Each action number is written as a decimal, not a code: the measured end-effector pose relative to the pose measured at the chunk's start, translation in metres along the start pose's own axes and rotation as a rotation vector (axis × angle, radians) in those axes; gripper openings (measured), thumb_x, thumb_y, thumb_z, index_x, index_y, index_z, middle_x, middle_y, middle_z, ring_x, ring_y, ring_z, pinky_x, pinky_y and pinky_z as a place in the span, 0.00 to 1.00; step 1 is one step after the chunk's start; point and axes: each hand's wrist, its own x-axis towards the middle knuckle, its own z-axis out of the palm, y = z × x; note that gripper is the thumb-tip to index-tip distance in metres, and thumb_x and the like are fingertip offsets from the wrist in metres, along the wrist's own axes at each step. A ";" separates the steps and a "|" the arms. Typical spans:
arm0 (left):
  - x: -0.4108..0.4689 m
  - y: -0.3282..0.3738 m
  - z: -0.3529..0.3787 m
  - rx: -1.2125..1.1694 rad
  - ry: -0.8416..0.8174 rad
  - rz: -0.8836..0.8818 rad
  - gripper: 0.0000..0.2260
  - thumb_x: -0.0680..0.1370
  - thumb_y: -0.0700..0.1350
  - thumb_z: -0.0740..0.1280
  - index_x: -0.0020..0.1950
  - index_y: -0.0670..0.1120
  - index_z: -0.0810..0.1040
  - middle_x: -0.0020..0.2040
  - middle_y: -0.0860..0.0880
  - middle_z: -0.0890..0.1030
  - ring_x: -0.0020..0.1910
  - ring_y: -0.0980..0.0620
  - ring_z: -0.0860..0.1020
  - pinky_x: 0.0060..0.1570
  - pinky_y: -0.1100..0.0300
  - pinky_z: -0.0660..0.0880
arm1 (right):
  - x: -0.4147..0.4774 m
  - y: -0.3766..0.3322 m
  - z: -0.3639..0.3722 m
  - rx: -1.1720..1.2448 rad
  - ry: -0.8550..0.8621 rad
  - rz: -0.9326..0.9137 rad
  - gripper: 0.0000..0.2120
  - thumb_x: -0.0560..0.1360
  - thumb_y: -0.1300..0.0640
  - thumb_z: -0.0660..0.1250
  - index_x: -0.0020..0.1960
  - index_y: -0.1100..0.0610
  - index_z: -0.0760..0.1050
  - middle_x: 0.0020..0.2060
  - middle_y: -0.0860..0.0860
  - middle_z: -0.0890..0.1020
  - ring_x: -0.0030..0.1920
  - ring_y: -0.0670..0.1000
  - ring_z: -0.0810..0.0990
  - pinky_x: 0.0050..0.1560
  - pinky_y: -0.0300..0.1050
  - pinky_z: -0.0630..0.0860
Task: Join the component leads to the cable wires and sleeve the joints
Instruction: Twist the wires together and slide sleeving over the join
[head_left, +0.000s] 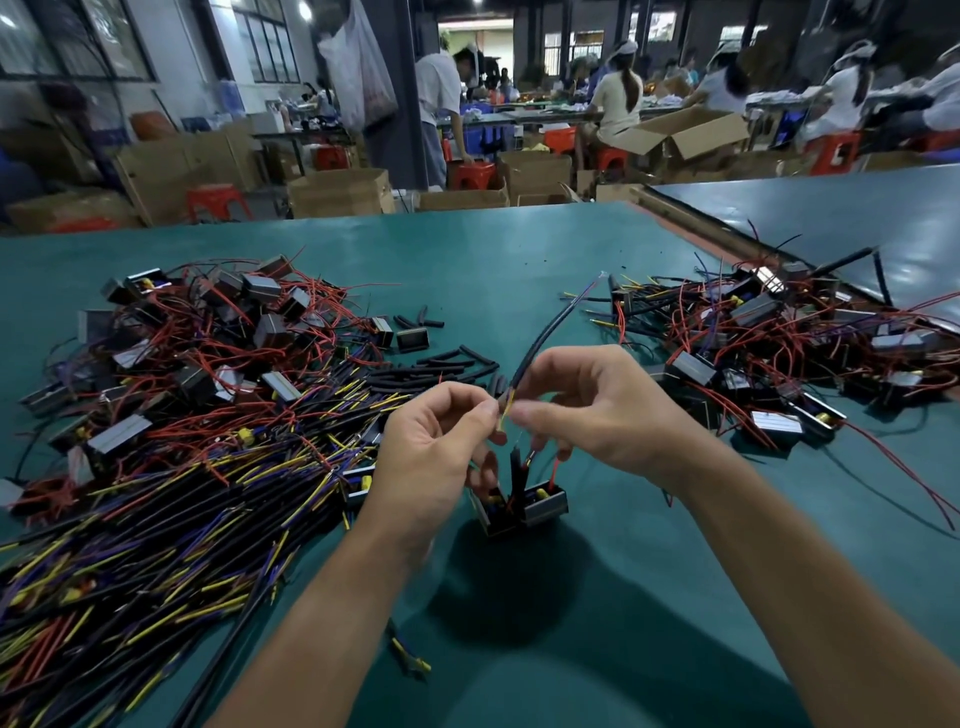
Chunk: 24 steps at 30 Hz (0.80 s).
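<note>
Stock of unjoined cables (171, 525) crowds the left, with loose sleeves (449, 366) beyond it: much remains. Both the left hand (441, 441) and right hand (597, 410) pinch, fingertips closed, the yellow wire (508, 408) of a black cable (545, 332), apparently at a lead. The component (524, 512) stands just below. No sleeve on this joint. The pile (779, 338) at right looks assembled.

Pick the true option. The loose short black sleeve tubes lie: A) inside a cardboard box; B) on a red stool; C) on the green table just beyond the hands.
C: the short black sleeve tubes lie scattered on the green table, just beyond the left hand and right hand.
</note>
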 end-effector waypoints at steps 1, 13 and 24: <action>0.000 -0.001 0.000 0.009 0.003 0.017 0.08 0.79 0.37 0.65 0.40 0.43 0.77 0.29 0.50 0.77 0.23 0.51 0.71 0.22 0.63 0.68 | 0.001 0.000 0.001 -0.011 0.018 -0.013 0.06 0.74 0.61 0.73 0.43 0.64 0.79 0.31 0.48 0.81 0.30 0.50 0.79 0.28 0.41 0.74; 0.002 -0.005 -0.001 0.071 0.061 0.085 0.07 0.77 0.37 0.69 0.39 0.44 0.79 0.31 0.49 0.77 0.22 0.52 0.73 0.22 0.63 0.69 | 0.003 0.004 0.004 -0.119 0.100 -0.046 0.06 0.72 0.61 0.75 0.41 0.64 0.82 0.31 0.61 0.81 0.31 0.48 0.72 0.30 0.51 0.70; 0.003 -0.010 -0.001 0.142 0.054 0.101 0.04 0.76 0.36 0.69 0.42 0.42 0.80 0.27 0.50 0.78 0.21 0.51 0.75 0.22 0.61 0.72 | 0.004 0.009 0.007 -0.033 0.177 -0.072 0.02 0.71 0.67 0.74 0.44 0.64 0.83 0.34 0.55 0.85 0.31 0.46 0.77 0.33 0.44 0.76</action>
